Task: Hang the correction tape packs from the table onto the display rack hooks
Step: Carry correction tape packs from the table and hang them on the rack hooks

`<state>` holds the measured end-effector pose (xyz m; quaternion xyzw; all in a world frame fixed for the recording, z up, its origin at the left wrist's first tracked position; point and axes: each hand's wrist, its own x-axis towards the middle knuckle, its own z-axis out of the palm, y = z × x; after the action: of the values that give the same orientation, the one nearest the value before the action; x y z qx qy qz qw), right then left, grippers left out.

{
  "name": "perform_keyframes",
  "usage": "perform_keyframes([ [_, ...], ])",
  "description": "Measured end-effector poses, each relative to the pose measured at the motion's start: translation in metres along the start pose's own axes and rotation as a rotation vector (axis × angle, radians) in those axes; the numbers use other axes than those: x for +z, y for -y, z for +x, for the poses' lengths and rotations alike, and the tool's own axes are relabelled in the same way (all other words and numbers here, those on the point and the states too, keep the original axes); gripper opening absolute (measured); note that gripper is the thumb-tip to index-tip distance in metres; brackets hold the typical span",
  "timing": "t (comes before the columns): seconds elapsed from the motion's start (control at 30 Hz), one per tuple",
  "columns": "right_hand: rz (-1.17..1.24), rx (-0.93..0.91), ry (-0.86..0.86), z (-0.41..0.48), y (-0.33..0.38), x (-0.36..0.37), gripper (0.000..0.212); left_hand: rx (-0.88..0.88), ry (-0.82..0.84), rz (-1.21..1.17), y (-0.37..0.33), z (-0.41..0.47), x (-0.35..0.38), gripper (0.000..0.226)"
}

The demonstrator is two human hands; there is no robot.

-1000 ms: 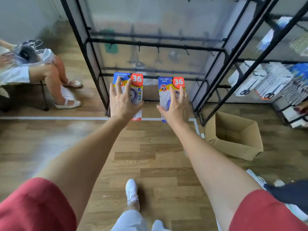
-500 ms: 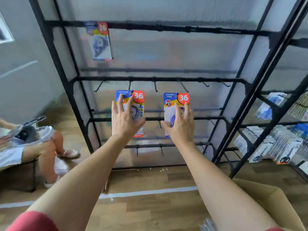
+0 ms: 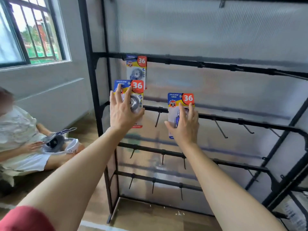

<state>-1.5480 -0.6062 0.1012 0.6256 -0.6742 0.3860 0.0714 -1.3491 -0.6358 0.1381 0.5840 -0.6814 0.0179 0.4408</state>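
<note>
Just behind left pack point(image 3: 137, 95), gripped by left hand point(image 3: 122, 114), hangs a hooked pack point(image 3: 137, 70); right hand point(image 3: 185, 129) grips right pack point(image 3: 180, 100).

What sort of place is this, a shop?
Probably a shop corner, or a mock-up of one: a black display rack with rows of mostly bare hooks, and one correction tape pack hanging on it. The plain wall and barred window suggest no busy store.
</note>
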Motion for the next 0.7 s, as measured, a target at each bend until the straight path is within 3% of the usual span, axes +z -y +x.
perform_keyframes([
  [0.37,0.08,-0.02,-0.138,0.055,0.044,0.052,0.081,0.146,-0.068,-0.057,0.035,0.092,-0.005,0.086],
  [0.7,0.04,0.01,-0.175,0.066,0.051,0.076,0.081,0.234,-0.161,-0.209,0.055,0.107,0.005,0.084],
])
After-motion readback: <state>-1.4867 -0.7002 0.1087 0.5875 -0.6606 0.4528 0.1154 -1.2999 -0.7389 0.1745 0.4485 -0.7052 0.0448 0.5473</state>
